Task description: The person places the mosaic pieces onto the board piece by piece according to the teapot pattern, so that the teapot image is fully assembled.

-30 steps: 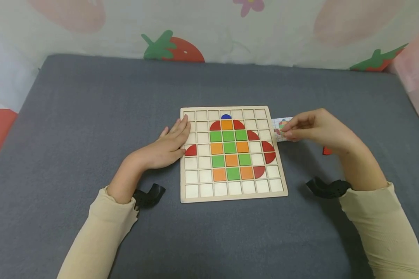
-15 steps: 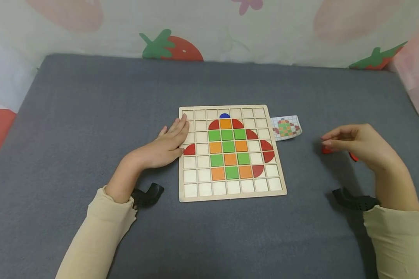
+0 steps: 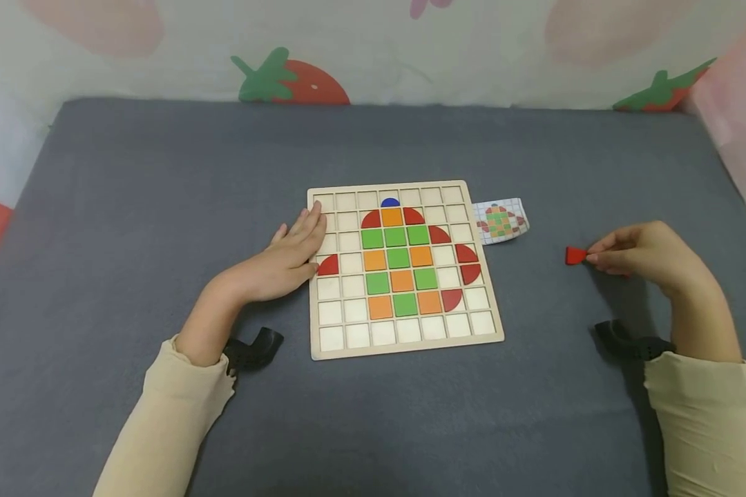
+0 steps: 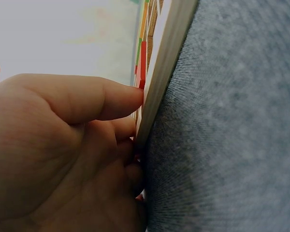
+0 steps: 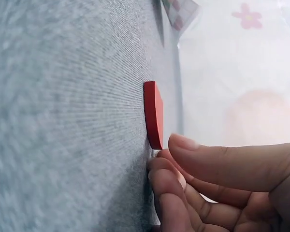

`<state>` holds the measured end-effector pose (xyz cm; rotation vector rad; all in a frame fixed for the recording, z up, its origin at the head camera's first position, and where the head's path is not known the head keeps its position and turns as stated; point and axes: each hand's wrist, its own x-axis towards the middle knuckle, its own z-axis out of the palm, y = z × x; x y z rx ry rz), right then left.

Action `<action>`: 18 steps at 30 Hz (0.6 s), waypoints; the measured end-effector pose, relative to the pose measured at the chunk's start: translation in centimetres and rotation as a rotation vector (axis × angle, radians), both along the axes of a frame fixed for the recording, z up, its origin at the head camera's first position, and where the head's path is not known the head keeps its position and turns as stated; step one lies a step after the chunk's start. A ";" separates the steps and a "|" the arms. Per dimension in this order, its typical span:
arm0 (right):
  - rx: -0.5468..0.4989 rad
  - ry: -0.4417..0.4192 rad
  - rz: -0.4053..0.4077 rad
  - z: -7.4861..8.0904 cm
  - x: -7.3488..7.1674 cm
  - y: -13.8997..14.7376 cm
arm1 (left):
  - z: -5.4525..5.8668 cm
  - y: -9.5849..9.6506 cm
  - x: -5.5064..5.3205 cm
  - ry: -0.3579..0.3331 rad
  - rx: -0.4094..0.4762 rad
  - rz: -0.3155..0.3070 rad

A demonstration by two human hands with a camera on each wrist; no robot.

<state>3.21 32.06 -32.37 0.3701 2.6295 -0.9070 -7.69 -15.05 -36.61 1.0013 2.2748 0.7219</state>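
A square wooden grid board [image 3: 410, 351] holds green and orange square tiles, red quarter-circle tiles and a blue half-round tile [image 3: 390, 203]. My left hand [image 3: 280, 266] lies along its left side, fingers straight over the rim and thumb at the edge beside a red quarter-circle tile [image 4: 143, 63]. To the right, my right hand [image 3: 655, 266] is low over the cloth, thumb and fingertips right beside a flat red tile [image 3: 575, 256]. That red tile [image 5: 153, 116] lies flat in the right wrist view, with the thumb slightly apart from it. Another red piece is mostly hidden under the hand.
A small printed pattern card [image 3: 501, 219] lies against the board's right side. Grey cloth [image 3: 373, 421] covers the table, and a curtain with strawberry prints [image 3: 313, 81] hangs behind. Black wrist mounts [image 3: 253, 351] stick out beside both wrists.
My right hand has left the pattern card and moved right to the loose red tile. The left hand keeps its place on the board. The whole head view has shifted slightly.
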 end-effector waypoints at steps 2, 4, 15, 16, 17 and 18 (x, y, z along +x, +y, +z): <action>0.027 0.016 0.001 0.0 -0.1 -0.3 | 0.0 0.0 0.0 0.004 0.003 -0.001; 0.054 0.028 0.001 -0.1 -0.2 -0.5 | 0.0 -0.1 0.0 0.007 0.006 0.000; 0.150 0.071 0.038 -0.6 -0.8 -2.1 | -0.2 0.0 0.0 0.006 0.024 0.000; 0.136 0.079 0.051 -0.7 -0.8 -2.1 | -0.2 0.0 0.0 0.005 0.025 0.001; 0.118 0.085 0.064 -0.8 -0.9 -2.1 | -0.2 0.0 0.0 0.005 0.025 0.001; 0.097 0.092 0.075 -0.8 -0.9 -2.2 | -0.2 0.0 0.0 0.005 0.024 0.001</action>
